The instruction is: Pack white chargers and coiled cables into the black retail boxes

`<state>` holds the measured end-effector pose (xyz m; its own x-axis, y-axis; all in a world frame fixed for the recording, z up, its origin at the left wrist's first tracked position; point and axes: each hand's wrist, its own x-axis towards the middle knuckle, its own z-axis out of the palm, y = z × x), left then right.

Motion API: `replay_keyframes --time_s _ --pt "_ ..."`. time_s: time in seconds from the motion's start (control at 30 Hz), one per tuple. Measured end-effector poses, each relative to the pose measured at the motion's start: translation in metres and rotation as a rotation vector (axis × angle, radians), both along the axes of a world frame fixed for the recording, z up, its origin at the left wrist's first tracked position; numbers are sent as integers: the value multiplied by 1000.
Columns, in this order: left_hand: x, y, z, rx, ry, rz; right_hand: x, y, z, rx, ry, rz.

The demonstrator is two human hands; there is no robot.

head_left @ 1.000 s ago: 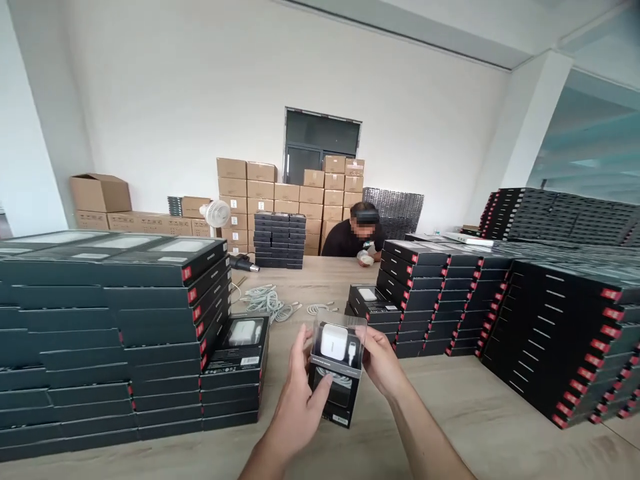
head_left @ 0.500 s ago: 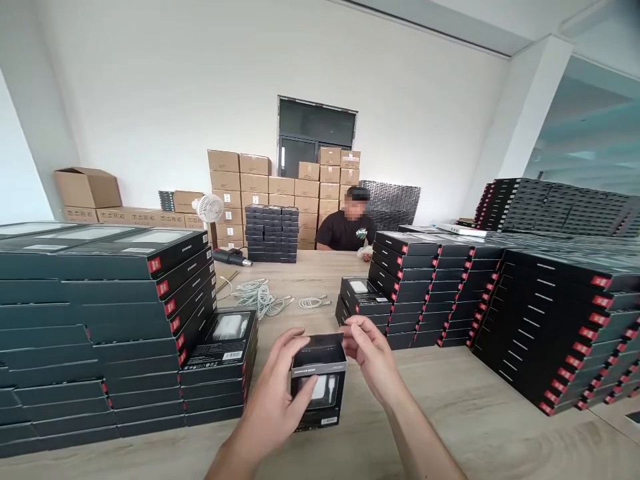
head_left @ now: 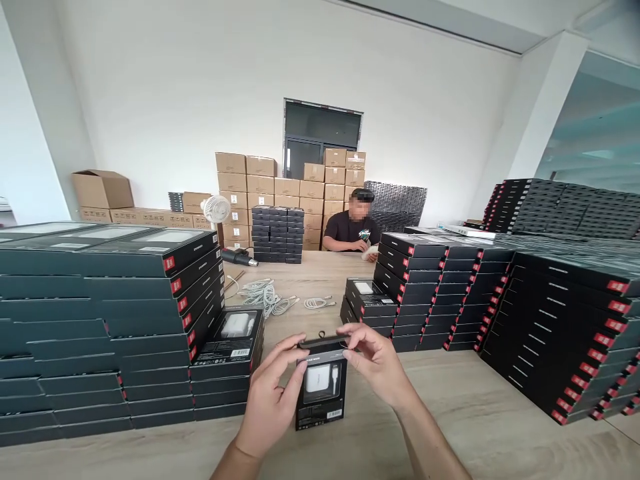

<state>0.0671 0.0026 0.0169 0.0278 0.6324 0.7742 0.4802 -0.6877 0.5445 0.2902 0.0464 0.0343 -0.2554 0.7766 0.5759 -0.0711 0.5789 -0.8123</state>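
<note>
A black box (head_left: 321, 407) stands upright on the wooden table, a white charger and cable plug showing through its front window. Its top flap is folded over, with a small dark loop sticking up behind the top edge. My left hand (head_left: 273, 393) grips the upper left corner, thumb on the front face and fingers at the top. At the upper right corner, my right hand (head_left: 377, 367) pinches the top edge between thumb and fingers.
Stacked black boxes (head_left: 145, 327) rise at left, more stacks (head_left: 530, 333) at right. White cables (head_left: 265, 297), a heat gun (head_left: 239, 257) and a fan (head_left: 217, 209) lie beyond. A person (head_left: 350, 230) sits across the table (head_left: 280, 453), cartons (head_left: 287, 193) behind.
The box's raised top flap has come down, and both hands have closed on the top corners. The view has shifted slightly left.
</note>
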Motion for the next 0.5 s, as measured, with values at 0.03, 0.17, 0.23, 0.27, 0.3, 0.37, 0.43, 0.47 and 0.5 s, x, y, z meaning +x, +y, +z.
replay_keyframes --time_s 0.03,0.17,0.23,0.27,0.3,0.37,0.43,0.47,0.5 --pt "2 -1 1 -33 -64 -24 -1 -2 1 -4 15 5" --pt "7 -6 9 -140 -193 -124 -3 -6 6 8 -8 43" --pt "6 -9 16 -146 -138 -135 -4 -8 8 26 -45 29" --pt "6 -9 19 -139 -112 -130 -4 -8 9 34 -58 13" --pt "6 -9 22 -132 -94 -123 -4 -9 11 39 -67 -1" --pt "5 -9 25 -127 -83 -114 -4 -10 12 40 -74 -21" --pt "6 -8 27 -134 -82 -109 -4 -11 14 31 -80 -19" --pt "6 -8 27 -137 -80 -103 -3 -12 14 23 -87 -11" --pt "6 -8 26 -137 -74 -96 -2 -12 14 12 -98 2"
